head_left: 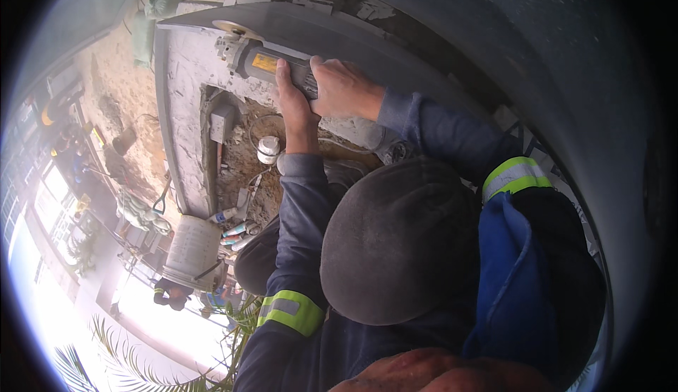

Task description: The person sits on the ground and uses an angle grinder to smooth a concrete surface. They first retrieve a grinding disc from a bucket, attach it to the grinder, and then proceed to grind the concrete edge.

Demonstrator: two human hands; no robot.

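Note:
Both my hands are on an angle grinder (265,62) with a grey body and a yellow label. My left hand (295,102) supports its underside, the thumb lying up along the body. My right hand (345,90) is wrapped round the rear of the body. The tan disc (236,29) points away to the left, at the edge of a dark grey slab (311,25); whether it touches, I cannot tell. A whitish, mortar-smeared surface (187,67) lies under the tool's head.
Below the grinder is a rough earthy hollow with a small white tub (268,150) and a grey block (222,123). A large white bucket (192,246) stands at lower left, beside several tubes (236,233). A person (173,293) and palm leaves (131,353) are beyond.

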